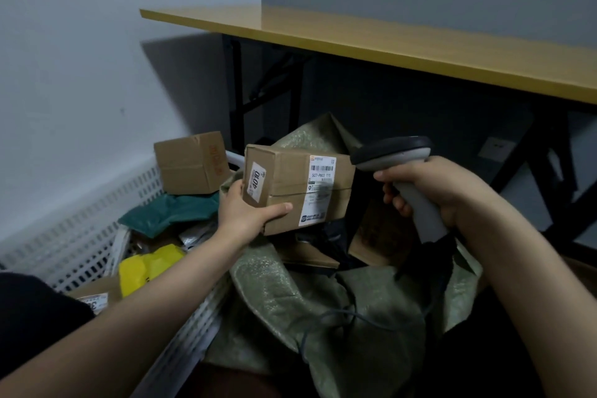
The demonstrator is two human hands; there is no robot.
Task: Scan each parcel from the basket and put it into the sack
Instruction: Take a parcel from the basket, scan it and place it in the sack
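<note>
Beneath the yellow table (387, 39), a white perforated basket (80, 236) at left holds a brown box (190, 161), a dark green mailer (168, 210), a yellow mailer (148, 265) and a labelled carton (97, 296) partly hidden behind the left forearm. Beside it lies the green woven sack (290, 300), its mouth open; the cardboard boxes inside are dim and their print unreadable. A cable (339, 317) trails over its folds. Above the sack's mouth the left hand (245, 213) grips the parcel (300, 184) by one end. The right hand (433, 187) is wrapped round the handle of the grey scanner (397, 152), whose head sits just beside the parcel. The parcel is a brown taped carton with a barcode label and a "4010" sticker.
</note>
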